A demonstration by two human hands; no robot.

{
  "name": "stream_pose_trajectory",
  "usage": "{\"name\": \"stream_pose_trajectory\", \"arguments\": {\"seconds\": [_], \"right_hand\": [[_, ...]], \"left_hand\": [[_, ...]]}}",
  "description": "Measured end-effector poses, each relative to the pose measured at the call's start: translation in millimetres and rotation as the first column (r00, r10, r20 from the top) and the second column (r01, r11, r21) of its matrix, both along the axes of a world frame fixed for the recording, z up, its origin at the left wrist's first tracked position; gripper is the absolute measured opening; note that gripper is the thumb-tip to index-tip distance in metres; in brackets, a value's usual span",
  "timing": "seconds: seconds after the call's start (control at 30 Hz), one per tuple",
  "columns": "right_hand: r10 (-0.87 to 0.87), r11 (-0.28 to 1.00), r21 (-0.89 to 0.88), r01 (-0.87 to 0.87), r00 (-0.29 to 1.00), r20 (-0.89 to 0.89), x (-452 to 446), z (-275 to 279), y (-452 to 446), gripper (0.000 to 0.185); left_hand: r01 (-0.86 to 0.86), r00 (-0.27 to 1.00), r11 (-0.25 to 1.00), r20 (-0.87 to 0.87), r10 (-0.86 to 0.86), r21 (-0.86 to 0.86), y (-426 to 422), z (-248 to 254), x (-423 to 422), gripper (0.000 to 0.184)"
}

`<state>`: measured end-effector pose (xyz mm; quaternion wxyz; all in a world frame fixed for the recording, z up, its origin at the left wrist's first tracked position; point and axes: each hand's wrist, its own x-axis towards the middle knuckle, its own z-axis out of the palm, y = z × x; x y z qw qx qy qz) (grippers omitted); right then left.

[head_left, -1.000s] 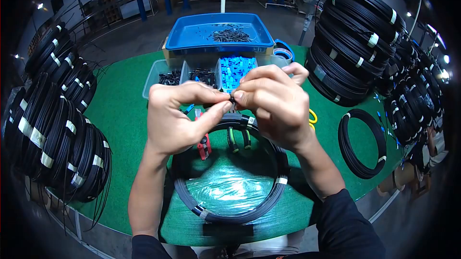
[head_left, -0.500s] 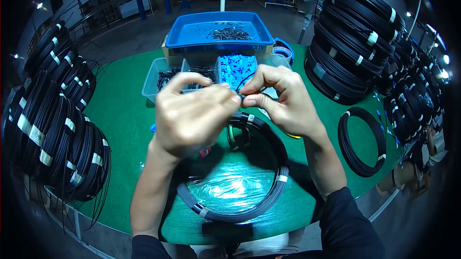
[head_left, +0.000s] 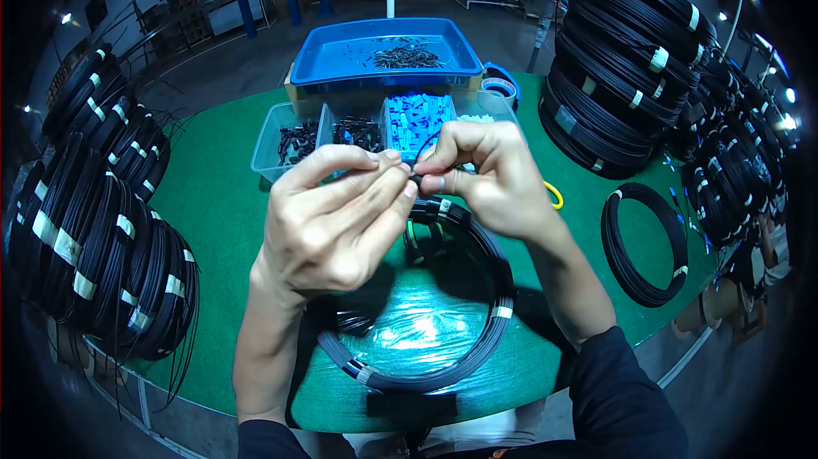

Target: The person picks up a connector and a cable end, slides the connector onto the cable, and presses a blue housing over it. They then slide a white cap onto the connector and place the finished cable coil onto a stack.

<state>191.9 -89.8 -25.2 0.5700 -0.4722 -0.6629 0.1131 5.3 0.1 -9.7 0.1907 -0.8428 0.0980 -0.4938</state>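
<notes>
My left hand [head_left: 332, 225] and my right hand [head_left: 490, 169] meet fingertip to fingertip above the far side of a black cable coil [head_left: 501, 276]. Thumb and forefinger of the right hand pinch a thin black cable [head_left: 433, 140], which bends up behind the fingers. The left fingertips are pressed together at the same spot; whatever sits between them is too small and covered to make out. Bands of white tape bind the coil, which lies flat on shiny film. A tool with green-and-black handles [head_left: 415, 242] lies inside the coil, partly in shadow below my hands.
Behind my hands stands a clear divided box [head_left: 266, 148] with black parts and blue pieces [head_left: 419, 114]. A blue tray [head_left: 319, 71] is beyond it. Cable coils are stacked left [head_left: 94, 255] and right [head_left: 626, 76]; another coil [head_left: 607, 233] lies right. A yellow handle [head_left: 555, 195] shows.
My left hand has turned and shifted slightly down, its fingers now drawn together towards the right fingertips. The right hand has moved a little left, still pinching the cable. More of the yellow handle shows.
</notes>
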Motion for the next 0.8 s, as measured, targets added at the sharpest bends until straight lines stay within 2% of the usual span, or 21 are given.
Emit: {"name": "stream_pose_trajectory", "arguments": {"seconds": [0.03, 0.07, 0.1, 0.13, 0.17, 0.2, 0.23, 0.3, 0.33, 0.4, 0.43, 0.47, 0.5, 0.53, 0.57, 0.6, 0.63, 0.67, 0.7, 0.77, 0.8], "right_hand": [[0.091, 0.992, -0.079, -0.100, 0.990, -0.112, 4, 3, -2, 0.007], [0.022, 0.990, -0.140, -0.028, 0.999, -0.046, 5, 10, -9, 0.011], [0.022, 0.990, -0.137, -0.027, 0.999, -0.041, 4, 13, -12, 0.011], [-0.099, 0.995, 0.030, 0.094, 0.973, 0.210, 3, 15, -14, 0.012], [-0.252, 0.960, 0.218, 0.173, 0.873, 0.418, 2, 14, -16, 0.013], [-0.266, 0.944, 0.298, 0.139, 0.856, 0.444, 3, 12, -13, 0.019], [-0.356, 0.892, 0.431, 0.134, 0.796, 0.490, 0, 13, -12, 0.016], [-0.508, 0.781, 0.615, 0.107, 0.681, 0.528, -1, 8, -6, 0.011], [-0.507, 0.782, 0.615, 0.107, 0.682, 0.526, -4, 7, -5, 0.011], [-0.588, 0.685, 0.718, 0.121, 0.674, 0.447, -10, 2, -4, 0.005], [-0.587, 0.686, 0.717, 0.121, 0.674, 0.448, -11, -1, -3, 0.005], [-0.577, 0.701, 0.696, 0.158, 0.699, 0.422, -11, -5, -2, 0.007], [-0.569, 0.713, 0.674, 0.194, 0.722, 0.393, -11, -6, -1, 0.008], [-0.447, 0.830, 0.521, 0.198, 0.795, 0.411, -9, 0, -8, 0.012], [-0.306, 0.924, 0.322, 0.205, 0.902, 0.306, -7, -4, -5, 0.013], [-0.120, 0.986, 0.123, 0.110, 0.990, 0.076, -8, -5, -4, 0.012], [0.033, 0.998, -0.050, -0.043, 0.981, -0.191, -8, -4, -3, 0.011], [-0.019, 0.999, -0.030, 0.019, 1.000, 0.001, -1, 0, -7, 0.007], [-0.020, 0.999, -0.029, 0.020, 1.000, 0.003, 0, 6, -12, 0.007], [-0.142, 0.989, 0.080, 0.122, 0.933, 0.331, -1, 18, -21, 0.014], [-0.196, 0.976, 0.164, 0.140, 0.896, 0.399, -4, 21, -23, 0.014]], "left_hand": [[-0.019, 1.000, 0.997, 0.003, 0.019, 0.070, 0, -2, 1, 0.011], [-0.022, 1.000, 0.998, 0.008, 0.022, 0.060, -1, -3, 3, 0.007], [0.005, 1.000, 1.000, 0.024, -0.005, -0.004, 4, -4, 6, 0.010], [0.057, 0.998, 0.989, 0.009, -0.057, -0.135, 7, -3, 5, 0.013], [0.107, 0.994, 0.958, -0.004, -0.112, -0.266, 10, -1, 4, 0.016], [0.126, 0.991, 0.911, 0.015, -0.131, -0.393, 13, -4, 4, 0.018], [0.150, 0.987, 0.845, 0.023, -0.161, -0.513, 14, -3, 3, 0.013], [0.172, 0.976, 0.606, 0.051, -0.212, -0.777, 10, 0, -1, 0.011], [0.191, 0.971, 0.503, 0.088, -0.222, -0.843, 7, -1, 0, 0.010], [0.205, 0.968, 0.529, 0.090, -0.235, -0.824, 7, -2, 1, 0.010], [0.222, 0.963, 0.553, 0.093, -0.251, -0.803, 7, -3, 1, 0.011], [0.144, 0.987, 0.787, 0.029, -0.159, -0.600, 5, -1, 0, 0.017], [0.089, 0.995, 0.935, -0.009, -0.098, -0.342, 2, 5, -2, 0.018], [0.049, 0.999, 0.984, 0.005, -0.049, -0.171, 2, 3, -1, 0.018], [0.002, 1.000, 1.000, 0.029, -0.003, 0.004, 3, 1, 0, 0.018], [0.002, 0.999, 0.999, 0.044, -0.005, 0.051, 2, -2, 0, 0.016], [0.016, 0.999, 0.998, 0.048, -0.019, 0.054, 2, -3, -1, 0.018], [0.039, 0.999, 0.999, 0.019, -0.040, 0.022, 3, -1, 0, 0.017], [0.061, 0.998, 0.998, -0.009, -0.061, -0.012, 6, 1, 0, 0.015], [0.125, 0.992, 0.970, 0.012, -0.126, -0.209, 9, 3, 0, 0.014], [0.143, 0.989, 0.937, 0.001, -0.151, -0.318, 12, 3, -1, 0.015]]}}
